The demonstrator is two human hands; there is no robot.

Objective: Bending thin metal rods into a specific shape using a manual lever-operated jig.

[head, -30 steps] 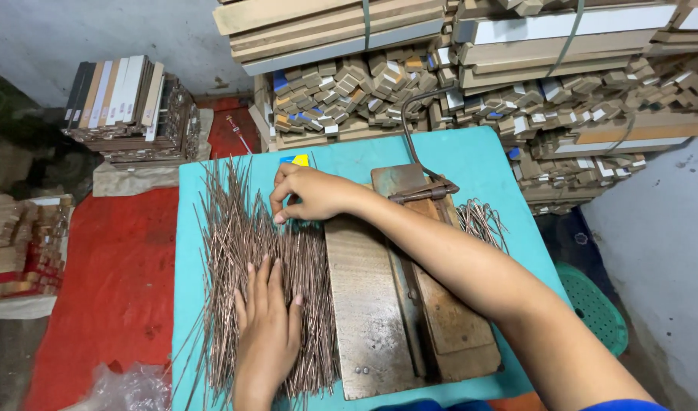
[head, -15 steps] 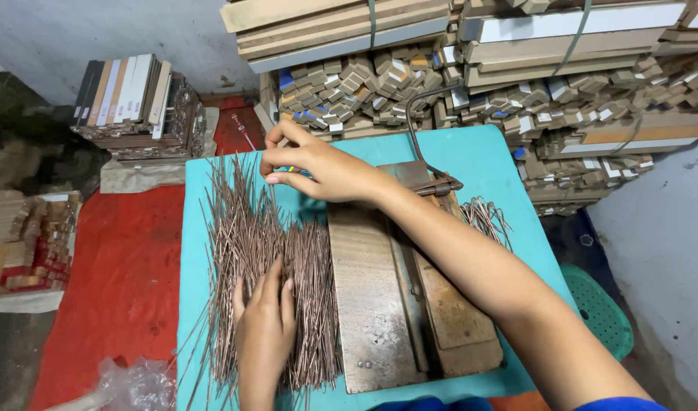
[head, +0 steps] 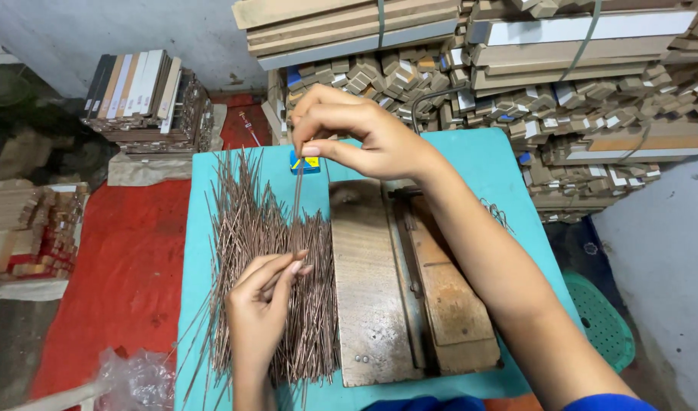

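So both hands are on one thin brown stick [head: 296,199] — the right hand [head: 356,133] pinches its top end between thumb and fingertips, the left hand [head: 264,304] pinches the bottom end just above the big pile of sticks [head: 269,281]. That pile lies spread on the teal table [head: 471,164], touching a worn wooden cutter board [head: 372,297] with a hinged arm. A small blue and yellow box [head: 306,164] sits just behind the stick. Stacks of wooden strips [head: 562,84] fill the back — red floor mat [head: 124,266] on the left.
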